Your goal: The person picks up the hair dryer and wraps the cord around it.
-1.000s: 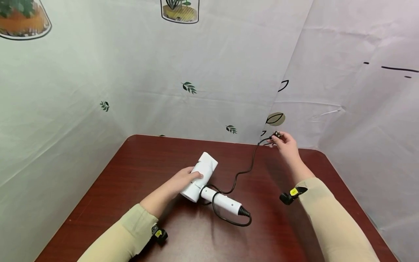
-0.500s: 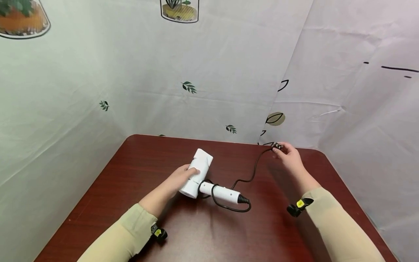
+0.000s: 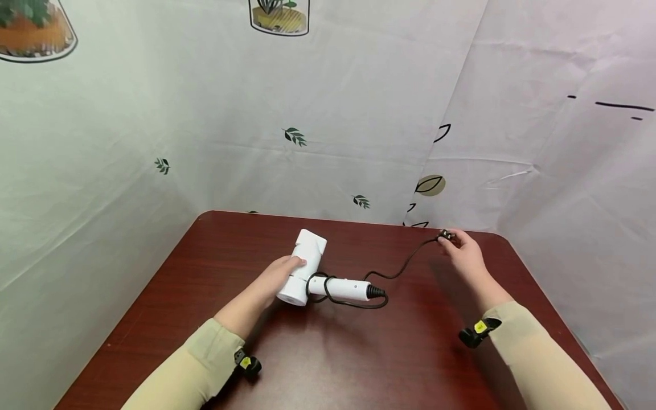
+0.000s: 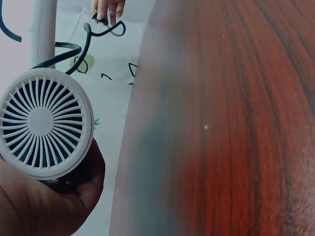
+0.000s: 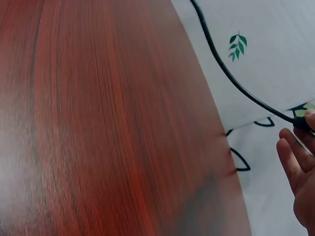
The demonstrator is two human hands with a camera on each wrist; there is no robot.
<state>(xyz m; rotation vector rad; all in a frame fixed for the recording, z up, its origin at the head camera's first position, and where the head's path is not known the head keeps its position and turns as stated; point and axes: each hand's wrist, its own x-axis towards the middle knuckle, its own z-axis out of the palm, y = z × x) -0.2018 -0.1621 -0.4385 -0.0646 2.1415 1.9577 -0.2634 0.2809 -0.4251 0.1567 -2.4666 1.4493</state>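
Observation:
A white hair dryer point(image 3: 338, 288) is held above the table, its handle pointing right. My left hand point(image 3: 278, 278) grips its barrel; in the left wrist view the round slotted rear grille point(image 4: 42, 123) faces the camera. The black cord point(image 3: 394, 277) loops around the handle and runs off to the right. At its end my right hand point(image 3: 468, 254) pinches the dark plug point(image 3: 446, 234) between thumb and fingers. In the right wrist view the cord point(image 5: 231, 78) curves down to the fingers at the right edge, and most of the plug is out of frame.
A reddish-brown wooden table point(image 3: 359, 364) lies below both hands. Its far edge meets a white printed cloth point(image 3: 230, 114) with leaf and jar pictures, which hangs at the back and both sides.
My right hand has moved right and toward me with the plug, after dipping lower. My left hand has shifted the hair dryer slightly left and up in view, turning its handle closer to level.

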